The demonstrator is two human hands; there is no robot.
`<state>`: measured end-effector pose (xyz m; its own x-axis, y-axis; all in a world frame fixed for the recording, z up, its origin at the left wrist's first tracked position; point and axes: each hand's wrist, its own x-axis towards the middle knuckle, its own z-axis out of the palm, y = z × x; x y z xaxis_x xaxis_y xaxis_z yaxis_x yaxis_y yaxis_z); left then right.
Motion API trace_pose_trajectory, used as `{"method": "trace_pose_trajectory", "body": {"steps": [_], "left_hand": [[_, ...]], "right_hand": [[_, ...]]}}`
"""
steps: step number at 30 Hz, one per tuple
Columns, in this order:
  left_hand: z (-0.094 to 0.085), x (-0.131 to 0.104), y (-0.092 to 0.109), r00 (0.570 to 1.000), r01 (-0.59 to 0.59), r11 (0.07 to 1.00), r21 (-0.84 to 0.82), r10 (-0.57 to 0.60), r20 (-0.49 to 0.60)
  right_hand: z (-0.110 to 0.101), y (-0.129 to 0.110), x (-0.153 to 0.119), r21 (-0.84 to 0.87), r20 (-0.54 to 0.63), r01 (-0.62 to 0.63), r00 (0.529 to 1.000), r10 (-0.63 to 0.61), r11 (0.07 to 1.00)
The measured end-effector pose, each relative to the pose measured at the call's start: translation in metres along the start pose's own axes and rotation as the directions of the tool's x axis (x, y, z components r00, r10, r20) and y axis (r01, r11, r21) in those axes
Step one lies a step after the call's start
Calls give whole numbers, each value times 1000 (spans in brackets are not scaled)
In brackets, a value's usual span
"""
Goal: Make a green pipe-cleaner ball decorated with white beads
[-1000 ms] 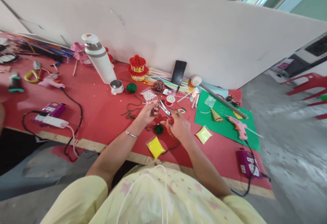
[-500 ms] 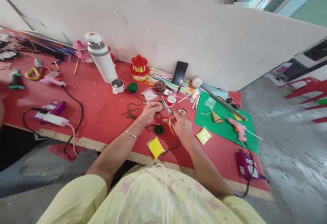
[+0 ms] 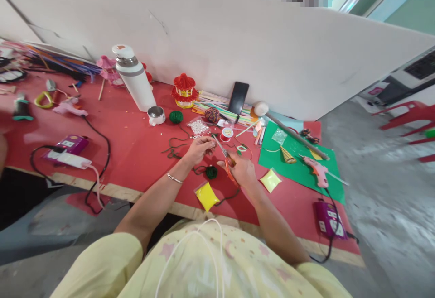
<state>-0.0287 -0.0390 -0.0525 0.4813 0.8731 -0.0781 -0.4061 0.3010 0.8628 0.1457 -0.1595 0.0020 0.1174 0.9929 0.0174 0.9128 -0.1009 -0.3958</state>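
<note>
My right hand (image 3: pixel 242 169) grips the orange handles of a pair of scissors (image 3: pixel 228 164), whose blades point up and left, looking nearly closed, with their tips close to my left fingers. My left hand (image 3: pixel 201 149) is pinched around something too small to make out. Just below lies a dark green yarn ball (image 3: pixel 211 172), with a yellow packet (image 3: pixel 207 196) nearer the table edge. Behind the hands are a spool of thread (image 3: pixel 226 134), a bag of white beads (image 3: pixel 198 127) and another green yarn ball (image 3: pixel 176 117).
A white flask (image 3: pixel 135 80) and its cup (image 3: pixel 157 115) stand at the back left. On the right, a pink glue gun (image 3: pixel 316 171) rests on green sheet (image 3: pixel 272 151). A phone (image 3: pixel 239 98) leans against the white board. Corded purple power boxes sit at both sides.
The scissor blades have come together from a spread position. My right hand has shifted slightly, while my left hand keeps its pinch in nearly the same place.
</note>
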Motion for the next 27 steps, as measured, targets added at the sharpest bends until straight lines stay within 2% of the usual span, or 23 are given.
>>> {"method": "trace_pose_trajectory", "body": {"steps": [3, 7, 9, 11, 14, 16, 18, 20, 21, 22, 23, 24, 25, 27], "left_hand": [[-1, 0, 0, 1000, -7, 1000, 0, 7, -1], [0, 1, -1, 999, 2, 999, 46, 0, -37], [0, 2, -3, 994, -34, 991, 131, 47, -98], [1, 3, -4, 977, -107, 959, 262, 151, -153], [2, 4, -4, 943, -189, 891, 412, 282, -176], [3, 4, -4, 948, -176, 893, 414, 268, -175], [3, 3, -3, 970, -119, 929, 351, 184, -159], [4, 1, -2, 985, -68, 961, 267, 107, -134], [4, 0, -2, 989, -57, 972, 229, 86, -122], [5, 0, -2, 991, -54, 979, 198, 77, -114], [5, -1, -2, 992, -51, 983, 175, 71, -109], [5, -1, -2, 992, -45, 986, 159, 63, -107], [6, -1, -2, 993, -35, 988, 150, 51, -106], [7, -2, -2, 994, -14, 990, 144, 29, -107]], "right_hand": [[0, 0, -2, 51, 7, -8, 1000, 7, 999], [-9, 9, 2, -39, -76, -16, 997, 13, 999], [-20, 27, 9, -85, -165, -146, 978, 130, 986], [-34, 55, 18, -128, -270, -336, 917, 293, 933], [-51, 102, 29, -198, -324, -522, 834, 447, 830], [-59, 125, 31, -227, -275, -561, 821, 501, 796], [-61, 133, 30, -238, -313, -567, 813, 491, 788], [-58, 121, 28, -196, -444, -507, 809, 385, 839], [-53, 109, 27, -133, -490, -433, 811, 321, 891], [-46, 93, 28, -36, -465, -310, 847, 259, 950], [-37, 76, 30, 100, -393, -157, 901, 185, 982], [-27, 58, 33, 273, -300, -16, 949, 101, 962], [-14, 40, 38, 437, -220, 82, 975, 18, 896], [12, 14, 50, 664, -86, 154, 988, -129, 732]]}}
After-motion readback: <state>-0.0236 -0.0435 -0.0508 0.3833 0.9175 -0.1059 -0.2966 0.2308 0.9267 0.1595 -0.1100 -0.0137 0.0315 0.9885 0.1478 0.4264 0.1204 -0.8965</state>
